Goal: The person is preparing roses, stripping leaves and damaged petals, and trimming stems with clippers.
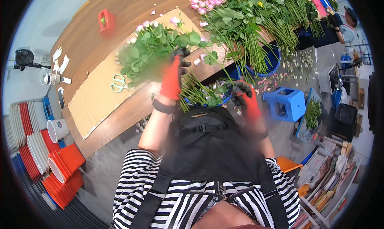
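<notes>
My left hand (175,75), in a red glove with black fingers, is raised at the table edge beside a heap of leafy pale pink roses (154,45). Its fingers are apart and nothing shows in them. My right hand (246,98), gloved alike, is closed at the lower end of a single rose stem (227,72). That stem slants up and left to leaves (211,58) near the left hand; blur and overlap hide which bloom belongs to it. Below the left hand, cut stems (192,91) of the roses jut past the table edge, above a blue tub.
Scissors (118,83) lie on cardboard (92,105). A red tape dispenser (106,23) stands farther back. More pink roses (210,2) lie at the far right, stems overhanging blue tubs (269,65). A blue stool (285,104) stands right. Another person (347,27) is far right.
</notes>
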A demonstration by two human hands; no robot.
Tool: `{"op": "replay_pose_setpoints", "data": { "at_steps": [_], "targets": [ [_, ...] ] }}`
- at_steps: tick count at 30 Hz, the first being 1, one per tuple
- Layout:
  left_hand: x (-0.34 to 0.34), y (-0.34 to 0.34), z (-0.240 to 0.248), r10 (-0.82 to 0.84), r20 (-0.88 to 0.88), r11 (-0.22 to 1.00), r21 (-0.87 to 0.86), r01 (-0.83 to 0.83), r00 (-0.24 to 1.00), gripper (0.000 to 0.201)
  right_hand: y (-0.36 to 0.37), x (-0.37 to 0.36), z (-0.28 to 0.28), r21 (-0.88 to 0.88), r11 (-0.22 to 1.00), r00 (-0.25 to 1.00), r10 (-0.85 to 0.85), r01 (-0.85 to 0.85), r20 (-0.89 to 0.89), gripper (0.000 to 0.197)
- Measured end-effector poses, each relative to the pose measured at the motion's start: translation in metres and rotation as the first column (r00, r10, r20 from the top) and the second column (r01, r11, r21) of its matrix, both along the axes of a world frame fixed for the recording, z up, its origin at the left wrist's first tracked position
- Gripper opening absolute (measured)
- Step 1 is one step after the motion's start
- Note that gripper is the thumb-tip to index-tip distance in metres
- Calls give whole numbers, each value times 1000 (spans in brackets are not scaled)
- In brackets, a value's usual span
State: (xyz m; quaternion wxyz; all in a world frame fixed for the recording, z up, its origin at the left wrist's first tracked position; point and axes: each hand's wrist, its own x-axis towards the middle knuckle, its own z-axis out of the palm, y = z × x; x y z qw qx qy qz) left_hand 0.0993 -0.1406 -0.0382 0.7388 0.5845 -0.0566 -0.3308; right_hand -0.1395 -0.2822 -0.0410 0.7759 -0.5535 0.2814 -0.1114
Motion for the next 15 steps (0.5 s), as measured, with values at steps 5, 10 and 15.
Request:
{"op": "replay_pose_setpoints", "data": {
  "at_steps": [5,10,15],
  "targets": [
    [15,-1,-3,58,-290,981,-159,-108,955,39,-2,-19,11,-87,994,993,56,-65,-100,34],
    [5,9,12,31,437,996,-86,8,899,21,0,-39,-12,-351,922,980,109,-163,-168,34],
    [-14,13,34,39,-117,954,-290,-72,992,21,-13,-42,-43,-514,815,963,212,-267,-164,43]
  ]
}}
